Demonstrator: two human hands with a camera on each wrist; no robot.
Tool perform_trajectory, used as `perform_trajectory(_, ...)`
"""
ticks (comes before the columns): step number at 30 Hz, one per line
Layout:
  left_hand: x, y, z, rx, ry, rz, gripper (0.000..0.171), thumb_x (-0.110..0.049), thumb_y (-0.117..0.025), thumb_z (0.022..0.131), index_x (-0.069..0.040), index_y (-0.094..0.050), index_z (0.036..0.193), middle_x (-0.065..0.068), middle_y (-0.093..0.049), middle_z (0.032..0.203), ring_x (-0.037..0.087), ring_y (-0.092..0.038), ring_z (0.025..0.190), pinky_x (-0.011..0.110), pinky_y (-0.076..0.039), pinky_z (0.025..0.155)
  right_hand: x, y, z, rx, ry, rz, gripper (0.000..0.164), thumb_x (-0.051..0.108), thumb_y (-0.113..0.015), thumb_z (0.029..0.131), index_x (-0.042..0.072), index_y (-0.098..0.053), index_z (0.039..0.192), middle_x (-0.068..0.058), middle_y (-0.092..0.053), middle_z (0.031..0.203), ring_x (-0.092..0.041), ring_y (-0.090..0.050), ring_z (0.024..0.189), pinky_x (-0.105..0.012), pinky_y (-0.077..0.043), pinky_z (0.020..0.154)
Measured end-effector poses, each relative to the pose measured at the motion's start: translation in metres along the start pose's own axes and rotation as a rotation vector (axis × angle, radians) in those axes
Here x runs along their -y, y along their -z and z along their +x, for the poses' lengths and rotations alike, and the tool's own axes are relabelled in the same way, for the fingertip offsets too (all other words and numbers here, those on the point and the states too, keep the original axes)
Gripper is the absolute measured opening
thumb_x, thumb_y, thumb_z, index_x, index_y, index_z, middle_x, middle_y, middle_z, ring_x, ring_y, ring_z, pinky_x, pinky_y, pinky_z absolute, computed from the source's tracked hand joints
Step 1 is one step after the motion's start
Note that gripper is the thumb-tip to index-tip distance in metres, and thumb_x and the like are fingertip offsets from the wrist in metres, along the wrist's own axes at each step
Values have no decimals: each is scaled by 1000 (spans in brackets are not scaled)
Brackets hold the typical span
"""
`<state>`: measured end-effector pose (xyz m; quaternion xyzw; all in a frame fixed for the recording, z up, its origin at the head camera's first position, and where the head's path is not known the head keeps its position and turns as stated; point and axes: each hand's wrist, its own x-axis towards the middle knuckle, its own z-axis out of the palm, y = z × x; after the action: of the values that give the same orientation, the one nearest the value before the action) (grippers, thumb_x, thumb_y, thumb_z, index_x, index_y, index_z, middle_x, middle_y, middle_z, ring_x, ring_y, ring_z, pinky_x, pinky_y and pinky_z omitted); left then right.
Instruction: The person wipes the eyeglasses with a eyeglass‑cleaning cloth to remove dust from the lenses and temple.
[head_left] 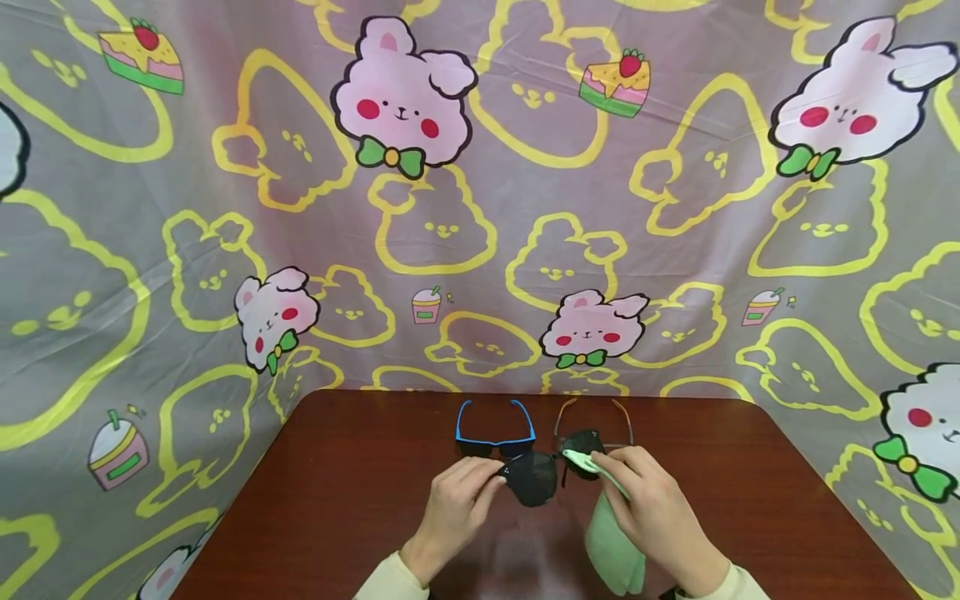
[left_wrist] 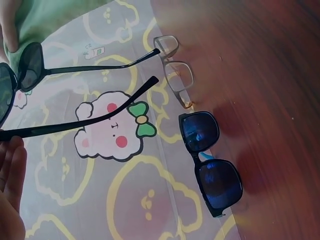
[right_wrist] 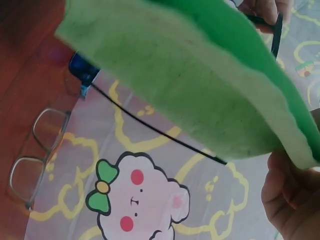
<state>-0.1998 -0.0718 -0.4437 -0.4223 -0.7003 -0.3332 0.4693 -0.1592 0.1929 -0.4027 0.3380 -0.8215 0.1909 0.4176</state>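
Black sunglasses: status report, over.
Left hand gripping black sunglasses. Right hand holding green cloth at one lens. Blue sunglasses, clear glasses beyond; neither in the way.

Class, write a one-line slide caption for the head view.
Left hand grips black sunglasses; right hand holds green cloth over part of one lens.

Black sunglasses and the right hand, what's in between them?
A green cloth. The head view shows it: the right hand pinches the cloth at one lens of the black sunglasses.
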Motion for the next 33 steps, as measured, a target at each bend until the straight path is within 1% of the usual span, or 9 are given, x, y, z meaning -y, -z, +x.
perform_trajectory(5, 0, -4, -1, -19, -6, -7, 13, -15, -58, 95, -6, -68, 96, 0, -67, 87, 11, -62, 78, 23, -50, 70, 4, -4, 1, -18, -39, -20, 44, 31, -38, 98, 2, -71, 98, -4, -59, 89, -19, -56, 81, -29, -47, 64)
perform_trajectory(9, -1, -6, -1, -35, -2, -16, 14, -15, -58, 94, -5, -68, 96, 1, -67, 87, 12, -63, 78, 23, -50, 70, 7, -8, 3, -45, -25, -21, 41, 28, -39, 98, 3, -71, 96, -2, -58, 87, -18, -53, 78, -29, -45, 63)
perform_trajectory(11, -2, -7, -1, -37, 13, -21, 15, -16, -59, 94, -5, -68, 96, 1, -67, 88, 12, -63, 78, 24, -51, 70, 8, -10, 5, -58, -18, -15, 39, 27, -40, 97, 4, -72, 95, -1, -58, 87, -18, -52, 78, -29, -43, 64)
perform_trajectory(16, -3, -8, 1, -30, 51, -21, 15, -16, -58, 95, -5, -68, 97, 2, -67, 88, 12, -64, 79, 24, -51, 71, 11, -13, 9, -92, 26, 34, 34, 21, -41, 96, 4, -71, 95, -5, -63, 96, -24, -54, 86, -30, -41, 77)
perform_trajectory(19, -2, -8, 2, -22, 61, -20, 15, -16, -58, 95, -6, -68, 97, 1, -67, 88, 12, -63, 79, 24, -51, 71, 12, -15, 10, -113, 60, 47, 36, 22, -40, 99, 3, -71, 96, -7, -66, 100, -26, -57, 90, -31, -39, 85)
perform_trajectory(21, -2, -8, 3, -14, 62, -20, 14, -16, -59, 94, -6, -68, 97, 1, -67, 88, 11, -63, 79, 24, -51, 71, 12, -16, 11, -124, 79, 40, 38, 23, -40, 100, 2, -71, 96, -8, -68, 101, -26, -59, 91, -31, -40, 86)
perform_trajectory(23, -1, -8, 4, -6, 60, -20, 13, -16, -59, 94, -7, -68, 96, 0, -67, 87, 11, -63, 78, 24, -51, 70, 13, -17, 10, -121, 89, 37, 40, 25, -39, 101, 2, -71, 97, -8, -68, 102, -26, -60, 92, -31, -40, 86)
perform_trajectory(28, 0, -8, 6, 12, 55, -23, 14, -17, -59, 94, -7, -68, 95, 0, -66, 85, 10, -62, 76, 23, -51, 69, 14, -18, 10, -96, 100, 41, 38, 23, -39, 101, 2, -71, 100, -8, -68, 104, -25, -60, 93, -32, -41, 85)
perform_trajectory(33, 1, -9, 6, 18, 59, -24, 17, -18, -58, 95, -5, -69, 94, 0, -66, 85, 11, -63, 76, 23, -51, 70, 18, -17, 9, -22, 61, 47, 39, 24, -36, 102, 3, -70, 104, -8, -67, 109, -24, -59, 97, -32, -40, 88)
